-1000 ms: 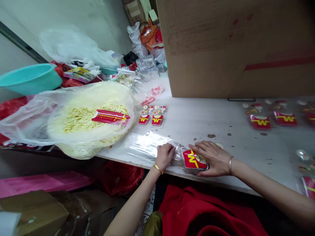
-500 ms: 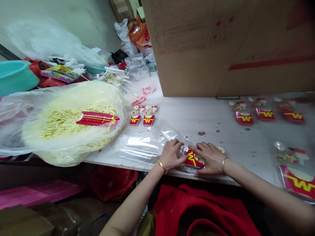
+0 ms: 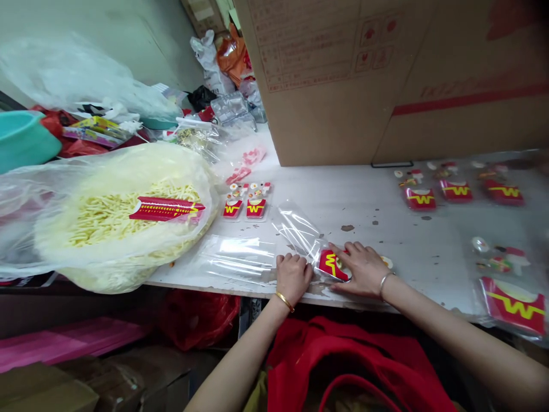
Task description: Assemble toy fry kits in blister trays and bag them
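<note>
A small red toy fries box with a yellow W (image 3: 330, 263) lies in a clear plastic bag at the table's front edge. My right hand (image 3: 362, 270) grips its right end, thumb at the near side and fingers over the far side. A white-and-yellow piece (image 3: 386, 261) shows beyond the knuckles. My left hand (image 3: 294, 278) is closed beside the left end, fingers curled at the clear plastic bag (image 3: 298, 229), whose loose end stretches away over the table; the exact pinch point is hidden. More flat clear bags (image 3: 234, 257) lie to the left.
A large plastic sack of pale yellow toy fries (image 3: 98, 214) stands left, with a flat red carton (image 3: 165, 209) on top. Two packed sets (image 3: 255, 207) lie beyond the bags. More packed sets (image 3: 514, 303) are at right. A big cardboard box (image 3: 326, 126) blocks the back.
My left hand has drawn back from the red box toward the table's front edge and its fingers have curled. My right hand stays on the bagged box. The view has shifted slightly.
</note>
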{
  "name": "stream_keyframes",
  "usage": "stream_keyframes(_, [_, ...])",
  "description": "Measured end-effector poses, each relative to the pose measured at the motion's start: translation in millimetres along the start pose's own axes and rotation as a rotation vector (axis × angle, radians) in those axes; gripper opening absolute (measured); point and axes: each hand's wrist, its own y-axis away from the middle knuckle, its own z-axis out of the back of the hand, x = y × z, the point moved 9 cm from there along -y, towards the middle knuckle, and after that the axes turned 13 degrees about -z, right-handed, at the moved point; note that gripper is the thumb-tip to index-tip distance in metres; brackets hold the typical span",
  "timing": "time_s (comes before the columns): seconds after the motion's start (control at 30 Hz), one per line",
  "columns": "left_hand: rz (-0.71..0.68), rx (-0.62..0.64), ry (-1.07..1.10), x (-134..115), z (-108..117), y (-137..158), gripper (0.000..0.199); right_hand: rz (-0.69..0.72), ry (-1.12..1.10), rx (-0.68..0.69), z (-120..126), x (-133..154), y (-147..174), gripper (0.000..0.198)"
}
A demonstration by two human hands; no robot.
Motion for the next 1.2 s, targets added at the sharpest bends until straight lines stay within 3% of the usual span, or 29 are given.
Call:
stream_keyframes(0.13, [-0.006, -0.007, 0.066, -12.2, -10.1, 1.9, 0.022, -0.109, 0.029, 0.002, -0.2, -4.2, -2.1, 0.1])
stream_keyframes(0.27, [-0.063, -0.019, 0.098, -43.3, -9.9, -6.1, 0.017, -0.198, 0.061, -0.009, 0.6, -10.0, -1.8, 0.093])
stream_keyframes(0.37, [-0.15, 0.104, 0.092, -70.6, -10.5, -14.7, 0.019, -0.19, 0.079, -0.015, 1.0, -17.2, 0.2, 0.088])
stream_keyframes(0.43, [-0.252, 0.232, 0.101, -83.7, -9.9, -21.4, 0.024, -0.114, 0.079, -0.012, 0.4, -21.5, 2.8, 0.093])
stream_keyframes(0.6, [-0.496, 0.255, 0.084, -74.2, 12.5, -58.9, 0.032, 0.074, 0.079, -0.142, 7.8, -34.2, 16.9, 0.115])
stream_keyframes(0.7, [-0.644, 0.366, 0.164, -65.1, 1.4, -77.4, 0.044, -0.018, 0.018, -0.272, 14.7, -51.7, 30.8, 0.113])
stream_keyframes(0.8, [-0.724, 0.425, 0.241, -63.0, -11.5, -85.1, 0.044, -0.259, -0.12, -0.418, 15.1, -83.2, 51.7, 0.101])
stream_keyframes(0.97, [-0.734, 0.439, 0.373, -65.9, -22.7, -86.7, 0.02, -0.596, -0.544, -0.542, -9.6, -137.8, 83.0, 0.079])
stream_keyframes(1.07, [-0.688, 0.396, 0.529, -69.5, -21.4, -93.7, 0.012, -0.689, -0.943, -0.542, -24.7, -155.3, 86.0, 0.055])
stream_keyframes(1.2, [-0.671, 0.262, 0.626, -85.1, -14.6, -110.9, 0.015, -0.721, -1.206, -0.501, -25.9, -151.0, 76.8, 0.05])
